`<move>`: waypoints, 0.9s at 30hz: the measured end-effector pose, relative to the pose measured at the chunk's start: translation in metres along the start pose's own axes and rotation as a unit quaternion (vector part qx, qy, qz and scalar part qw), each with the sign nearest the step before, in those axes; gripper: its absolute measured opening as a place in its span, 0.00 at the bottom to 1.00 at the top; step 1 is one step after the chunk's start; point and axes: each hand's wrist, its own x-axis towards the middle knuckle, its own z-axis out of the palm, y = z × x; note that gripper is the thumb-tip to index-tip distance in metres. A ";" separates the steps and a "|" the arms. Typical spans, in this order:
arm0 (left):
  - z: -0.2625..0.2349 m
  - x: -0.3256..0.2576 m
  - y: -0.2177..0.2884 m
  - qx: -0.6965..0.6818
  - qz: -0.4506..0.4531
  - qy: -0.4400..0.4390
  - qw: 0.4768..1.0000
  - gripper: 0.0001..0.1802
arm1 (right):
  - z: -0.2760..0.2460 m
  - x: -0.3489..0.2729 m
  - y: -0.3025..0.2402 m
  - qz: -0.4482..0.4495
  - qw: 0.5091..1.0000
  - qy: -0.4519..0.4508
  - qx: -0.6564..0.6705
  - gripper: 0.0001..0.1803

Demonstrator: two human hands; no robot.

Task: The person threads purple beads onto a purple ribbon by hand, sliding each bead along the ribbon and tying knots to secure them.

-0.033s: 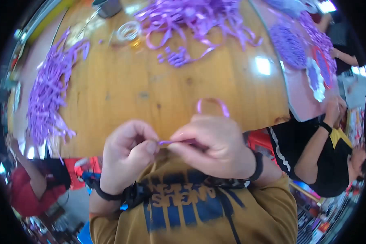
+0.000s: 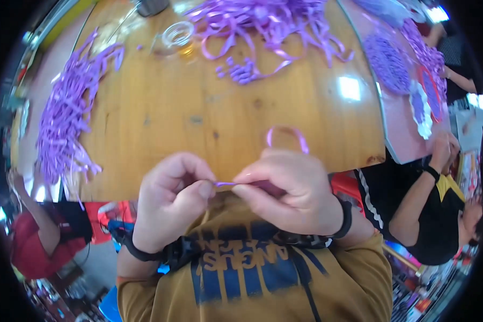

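Note:
A thin strip of purple ribbon (image 2: pixel 225 184) is stretched between my two hands, just above the near edge of the wooden table. My left hand (image 2: pixel 176 199) pinches one end of the short stretch between thumb and forefinger. The other end is gripped by my right hand (image 2: pixel 288 190), thumb against fingers. Beyond the right knuckles a loop of the purple ribbon (image 2: pixel 287 129) curls up over the table. What lies inside the right palm is hidden by the fingers.
On the wooden table (image 2: pixel 166 118) lie a ribbon bundle (image 2: pixel 64 123) at left and a larger ribbon heap (image 2: pixel 273 21) at the back. Small purple knots (image 2: pixel 239 71) and a clear round container (image 2: pixel 178 34) are near it. Co-workers sit at both sides; one wears black (image 2: pixel 418 214).
The view has shifted slightly, so the table's things appear a little further right and higher. Both hands keep their pinch on the ribbon.

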 end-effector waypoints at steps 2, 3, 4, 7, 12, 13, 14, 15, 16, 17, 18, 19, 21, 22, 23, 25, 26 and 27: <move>-0.001 0.002 0.000 -0.022 0.005 -0.012 1.000 0.04 | -0.003 0.004 0.003 0.026 0.999 0.001 0.026 0.04; -0.001 0.002 -0.003 0.007 0.028 -0.008 1.000 0.03 | -0.004 0.005 0.002 0.033 0.999 -0.011 0.028 0.04; -0.003 0.002 -0.005 0.036 0.053 -0.006 0.998 0.04 | -0.003 0.007 0.001 0.039 0.999 -0.023 0.028 0.03; -0.010 0.004 -0.005 0.214 0.211 0.009 0.954 0.08 | 0.001 0.008 -0.003 0.043 0.998 -0.031 0.018 0.04; -0.004 0.006 -0.003 0.414 0.451 0.041 0.790 0.11 | 0.009 0.009 -0.008 0.030 0.999 -0.041 0.012 0.04; -0.005 0.005 -0.006 0.433 0.445 0.033 0.783 0.10 | 0.010 0.009 -0.008 0.036 0.998 -0.045 0.012 0.04; -0.007 0.004 -0.008 0.452 0.438 0.025 0.777 0.09 | 0.011 0.008 -0.009 0.043 0.998 -0.050 0.013 0.04; -0.008 0.003 -0.009 0.448 0.439 0.021 0.779 0.09 | 0.008 0.008 -0.012 0.034 0.998 -0.051 0.012 0.04; -0.011 0.000 -0.008 0.450 0.442 0.027 0.775 0.09 | 0.004 0.008 -0.014 0.041 0.996 -0.080 0.020 0.04; -0.014 -0.004 -0.008 0.420 0.414 -0.026 0.807 0.09 | 0.000 0.008 -0.016 0.048 0.993 -0.108 0.028 0.04; -0.016 -0.006 -0.006 0.388 0.382 -0.080 0.835 0.09 | -0.003 0.008 -0.019 0.043 0.993 -0.110 0.028 0.04; -0.018 -0.003 -0.002 0.390 0.383 -0.076 0.834 0.09 | -0.005 0.009 -0.023 0.095 0.987 -0.110 0.071 0.04; -0.020 0.004 0.008 0.226 0.262 -0.179 0.921 0.10 | -0.009 0.010 -0.029 0.187 0.960 -0.078 0.193 0.02; -0.013 0.005 0.007 0.228 0.263 -0.174 0.921 0.10 | -0.008 0.012 -0.031 0.184 0.960 -0.081 0.194 0.02; 0.000 0.010 0.003 0.051 0.222 -0.201 0.953 0.14 | -0.006 0.015 -0.031 0.149 0.938 -0.043 0.311 0.02; 0.012 0.013 0.004 -0.109 0.170 -0.238 0.950 0.16 | -0.004 0.025 -0.033 0.078 0.883 0.034 0.461 0.02; 0.018 0.013 0.004 -0.187 0.142 -0.251 0.939 0.18 | -0.004 0.030 -0.035 0.042 0.864 0.068 0.498 0.04; 0.005 0.018 0.003 -0.118 0.045 -0.322 0.938 0.15 | -0.012 0.031 -0.032 0.025 0.839 0.103 0.534 0.07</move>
